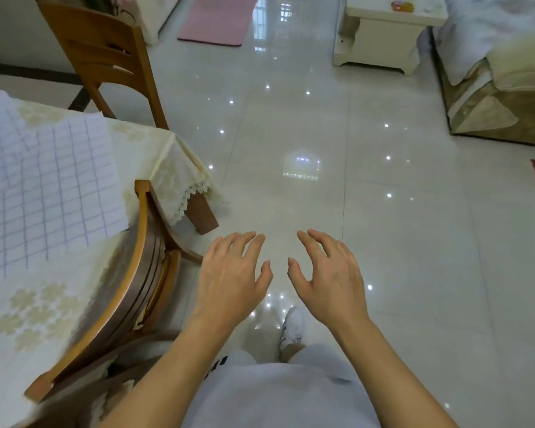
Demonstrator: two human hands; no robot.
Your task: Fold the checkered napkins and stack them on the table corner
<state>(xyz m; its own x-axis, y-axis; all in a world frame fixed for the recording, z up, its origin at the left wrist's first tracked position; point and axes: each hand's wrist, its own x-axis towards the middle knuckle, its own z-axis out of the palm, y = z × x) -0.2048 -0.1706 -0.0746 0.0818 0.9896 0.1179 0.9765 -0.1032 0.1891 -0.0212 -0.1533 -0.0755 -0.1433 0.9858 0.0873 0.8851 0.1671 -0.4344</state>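
A white napkin with thin purple checks (47,186) lies spread on the cream tablecloth of the table (142,143) at the left; another checkered piece shows under it at the far left edge. My left hand (232,273) and my right hand (328,273) hover side by side over the tiled floor, well to the right of the table. Both have relaxed, spread fingers and hold nothing. Neither hand touches the napkin.
A wooden chair (130,288) stands between me and the table, its curved back at the table's edge. A second wooden chair (105,57) stands behind the table. A white cabinet (383,35), a sofa (501,72) and a pink mat (220,20) lie across the glossy floor.
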